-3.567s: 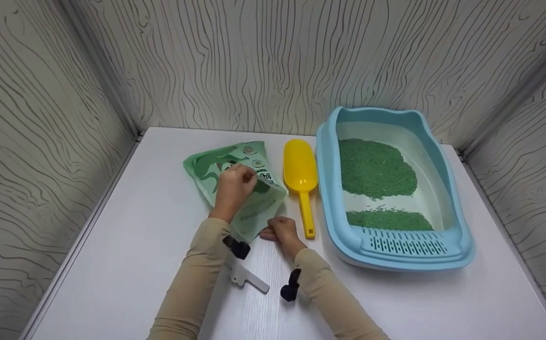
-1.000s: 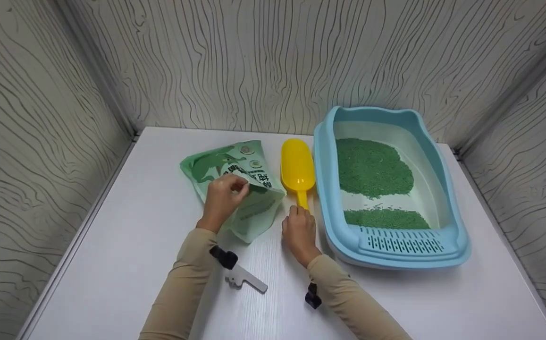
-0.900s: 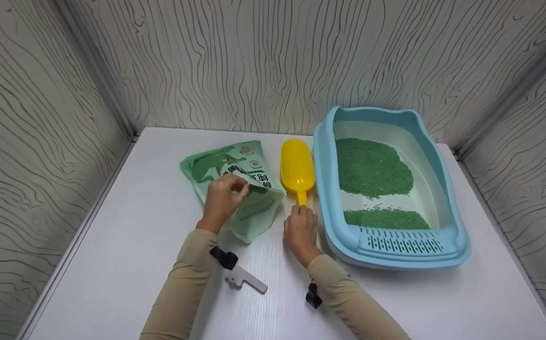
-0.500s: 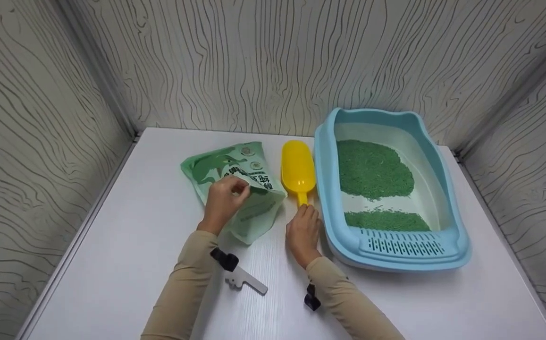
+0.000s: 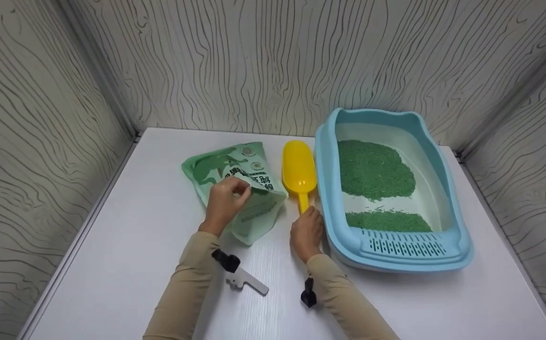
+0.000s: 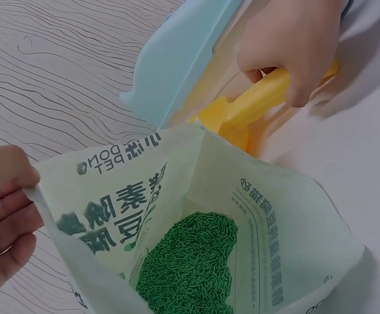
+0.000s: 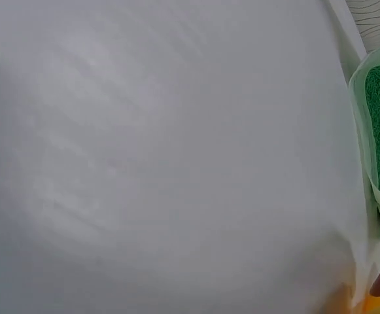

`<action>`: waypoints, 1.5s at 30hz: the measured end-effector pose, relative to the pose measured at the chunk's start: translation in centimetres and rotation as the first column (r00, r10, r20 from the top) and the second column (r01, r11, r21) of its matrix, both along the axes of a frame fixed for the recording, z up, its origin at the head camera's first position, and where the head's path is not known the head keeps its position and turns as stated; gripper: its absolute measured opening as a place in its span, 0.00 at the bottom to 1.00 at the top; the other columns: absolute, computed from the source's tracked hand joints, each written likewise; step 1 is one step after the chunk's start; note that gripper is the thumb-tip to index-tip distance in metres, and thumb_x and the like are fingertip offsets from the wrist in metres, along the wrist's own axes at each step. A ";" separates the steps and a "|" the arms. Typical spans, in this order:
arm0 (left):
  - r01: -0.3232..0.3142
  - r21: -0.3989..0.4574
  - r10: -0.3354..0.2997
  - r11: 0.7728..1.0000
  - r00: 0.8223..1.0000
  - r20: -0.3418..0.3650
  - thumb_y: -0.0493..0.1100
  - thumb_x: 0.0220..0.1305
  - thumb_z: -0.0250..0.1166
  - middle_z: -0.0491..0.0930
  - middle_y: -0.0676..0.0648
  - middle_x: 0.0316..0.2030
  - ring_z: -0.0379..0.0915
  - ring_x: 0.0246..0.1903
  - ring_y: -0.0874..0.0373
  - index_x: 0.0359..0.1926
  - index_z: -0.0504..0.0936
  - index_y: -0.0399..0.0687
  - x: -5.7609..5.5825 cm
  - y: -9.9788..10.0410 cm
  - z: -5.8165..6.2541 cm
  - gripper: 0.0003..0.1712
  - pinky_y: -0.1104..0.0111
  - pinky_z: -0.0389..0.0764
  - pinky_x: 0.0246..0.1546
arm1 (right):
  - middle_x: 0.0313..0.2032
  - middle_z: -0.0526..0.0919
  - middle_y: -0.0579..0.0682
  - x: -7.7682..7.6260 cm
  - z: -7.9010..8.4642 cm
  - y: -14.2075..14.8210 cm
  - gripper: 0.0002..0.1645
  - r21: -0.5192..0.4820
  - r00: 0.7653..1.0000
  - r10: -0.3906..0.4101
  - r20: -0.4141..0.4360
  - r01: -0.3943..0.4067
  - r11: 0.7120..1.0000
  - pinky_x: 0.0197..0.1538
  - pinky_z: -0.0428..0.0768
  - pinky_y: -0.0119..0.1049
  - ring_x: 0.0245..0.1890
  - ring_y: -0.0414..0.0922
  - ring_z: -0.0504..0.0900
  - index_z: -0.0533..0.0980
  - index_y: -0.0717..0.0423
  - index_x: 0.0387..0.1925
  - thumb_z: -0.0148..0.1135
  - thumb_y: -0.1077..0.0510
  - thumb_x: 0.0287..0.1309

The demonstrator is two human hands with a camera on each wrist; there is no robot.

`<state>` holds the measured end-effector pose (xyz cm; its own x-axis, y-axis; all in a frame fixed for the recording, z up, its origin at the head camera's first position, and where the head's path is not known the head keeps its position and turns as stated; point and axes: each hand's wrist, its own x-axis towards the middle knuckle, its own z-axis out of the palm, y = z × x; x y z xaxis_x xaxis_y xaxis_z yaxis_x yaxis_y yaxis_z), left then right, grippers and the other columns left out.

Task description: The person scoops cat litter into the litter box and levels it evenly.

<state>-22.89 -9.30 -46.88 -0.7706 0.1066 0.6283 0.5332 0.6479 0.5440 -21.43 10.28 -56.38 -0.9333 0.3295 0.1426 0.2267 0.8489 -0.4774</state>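
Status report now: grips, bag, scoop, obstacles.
Left grip pinches green bag open, pellets inside. Right grip holds yellow scoop by handle. Blue tray close alongside; might crowd it.

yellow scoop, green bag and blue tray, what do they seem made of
The yellow scoop looks like hard, glossy plastic: its surface shows a bright highlight. The green bag seems thin, flexible film, satin or matt, its open mouth bending softly; a paper layer can't be ruled out. The blue tray is probably rigid plastic with a soft sheen, given its smooth rounded rim and slots.
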 end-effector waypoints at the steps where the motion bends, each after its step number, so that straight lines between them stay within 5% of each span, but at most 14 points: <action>1: 0.001 0.002 -0.001 1.000 1.000 0.003 0.34 0.57 0.65 0.84 0.44 0.26 0.83 0.26 0.56 0.28 0.83 0.41 0.0 0.0 0.0 0.03 0.67 0.85 0.30 | 0.45 0.72 0.62 -0.1 -0.1 0.1 0.23 -0.015 1.000 -0.005 0.020 0.005 1.000 0.58 0.78 0.47 0.45 0.54 0.73 0.64 0.71 0.56 0.55 0.62 0.63; 7: -0.002 0.010 0.002 1.000 1.000 0.020 0.34 0.56 0.65 0.84 0.45 0.26 0.82 0.26 0.57 0.28 0.83 0.41 -0.1 0.1 -0.1 0.02 0.67 0.85 0.30 | 0.47 0.72 0.61 -0.4 -0.4 0.6 0.24 -0.084 0.998 -0.011 0.070 0.016 0.996 0.62 0.75 0.48 0.47 0.54 0.73 0.63 0.69 0.57 0.55 0.58 0.66; 34: -0.007 -0.009 0.008 1.000 1.000 0.009 0.34 0.56 0.66 0.84 0.45 0.26 0.82 0.26 0.57 0.28 0.82 0.42 0.0 0.0 -0.2 0.01 0.67 0.85 0.30 | 0.40 0.79 0.63 -1.1 0.1 0.5 0.17 -0.122 0.999 0.045 -0.028 -0.049 0.991 0.54 0.82 0.48 0.41 0.53 0.81 0.67 0.68 0.51 0.53 0.60 0.67; 45: -0.011 -0.021 0.012 1.000 1.000 0.028 0.34 0.57 0.65 0.84 0.45 0.26 0.82 0.27 0.57 0.28 0.83 0.42 0.1 -0.1 -0.1 0.02 0.67 0.85 0.31 | 0.37 0.78 0.64 -1.1 1.4 -0.2 0.15 -0.139 0.981 0.069 -0.181 -0.095 0.986 0.48 0.81 0.51 0.40 0.56 0.81 0.67 0.70 0.49 0.54 0.62 0.66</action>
<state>-22.80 -9.41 -46.95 -0.7890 0.1109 0.6043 0.5106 0.6654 0.5446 -22.56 10.12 -54.95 -0.9228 0.2821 0.2623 0.0610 0.7793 -0.6236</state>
